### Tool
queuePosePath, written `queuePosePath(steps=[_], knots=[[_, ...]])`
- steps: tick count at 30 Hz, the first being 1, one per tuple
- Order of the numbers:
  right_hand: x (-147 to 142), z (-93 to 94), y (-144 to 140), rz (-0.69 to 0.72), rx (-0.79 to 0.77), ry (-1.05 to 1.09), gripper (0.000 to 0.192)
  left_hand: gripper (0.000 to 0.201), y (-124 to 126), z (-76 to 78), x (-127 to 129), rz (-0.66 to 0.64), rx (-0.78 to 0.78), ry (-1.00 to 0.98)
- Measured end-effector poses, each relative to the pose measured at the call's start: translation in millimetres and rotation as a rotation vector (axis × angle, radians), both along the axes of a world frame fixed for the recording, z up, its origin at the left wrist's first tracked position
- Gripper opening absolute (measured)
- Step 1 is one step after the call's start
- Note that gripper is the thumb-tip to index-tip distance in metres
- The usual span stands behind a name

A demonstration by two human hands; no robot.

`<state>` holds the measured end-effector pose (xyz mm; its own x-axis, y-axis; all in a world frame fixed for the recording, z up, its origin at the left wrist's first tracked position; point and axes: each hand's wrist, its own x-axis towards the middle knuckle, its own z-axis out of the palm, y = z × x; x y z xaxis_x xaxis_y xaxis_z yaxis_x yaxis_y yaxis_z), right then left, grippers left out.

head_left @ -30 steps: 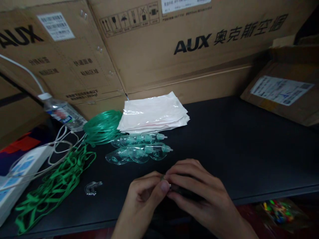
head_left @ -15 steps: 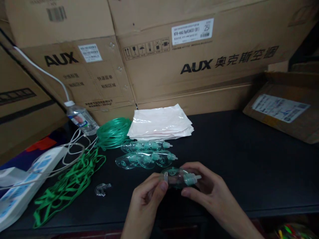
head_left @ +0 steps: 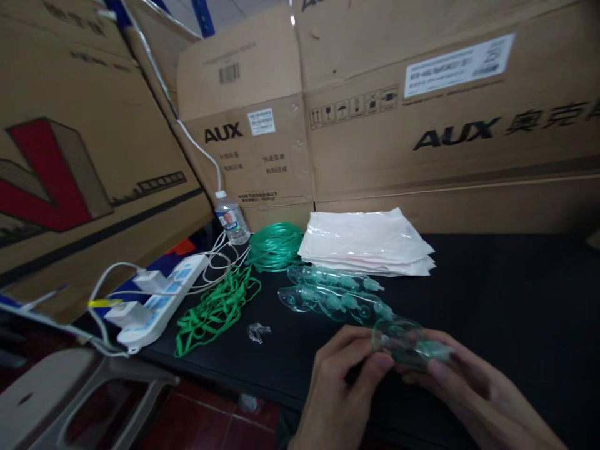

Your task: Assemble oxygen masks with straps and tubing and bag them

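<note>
Hands at the near edge of a black table (head_left: pixel 506 294), both closed around one clear mask (head_left: pixel 403 342) with a pale green fitting. Left hand (head_left: pixel 344 375) pinches the mask's left end between thumb and fingertips; right hand (head_left: pixel 473 387) cups its right end from below, fingers curled under the green fitting. Mask is held just above the table edge, between the two hands and touching both. Just beyond the hands lie two rows of similar clear masks (head_left: pixel 335 294), nested one into another. Behind those rests a stack of white plastic pouches (head_left: pixel 368 240). To the far left of the stack sits a coil of green tubing (head_left: pixel 276 245), and nearer the left hand a loose heap of green elastic straps (head_left: pixel 213 309). A small clear clip (head_left: pixel 257 331) lies between the straps and the left hand. Farther left are a white power strip (head_left: pixel 159 300) and a water bottle (head_left: pixel 230 219); cardboard cartons (head_left: pixel 422 125) stand behind the table
</note>
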<state>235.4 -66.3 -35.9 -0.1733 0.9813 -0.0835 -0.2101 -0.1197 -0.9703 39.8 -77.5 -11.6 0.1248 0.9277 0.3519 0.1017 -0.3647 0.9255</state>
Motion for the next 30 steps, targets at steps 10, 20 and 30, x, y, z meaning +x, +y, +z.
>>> queuePosePath(steps=[10,20,30], knots=[[36.0,-41.7,13.1,-0.078,-0.158,0.120,0.063,0.022,-9.7,6.5,-66.9,0.363,0.180,0.436],[33.5,-29.3,9.4,-0.078,-0.105,0.091,0.065,0.058,22.3,34.5,-224.6,0.737,0.210,1.102],[24.5,-1.1,1.5,-0.075,-0.035,0.077,0.060,0.046,29.0,126.4,-220.6,0.938,-0.108,0.983]])
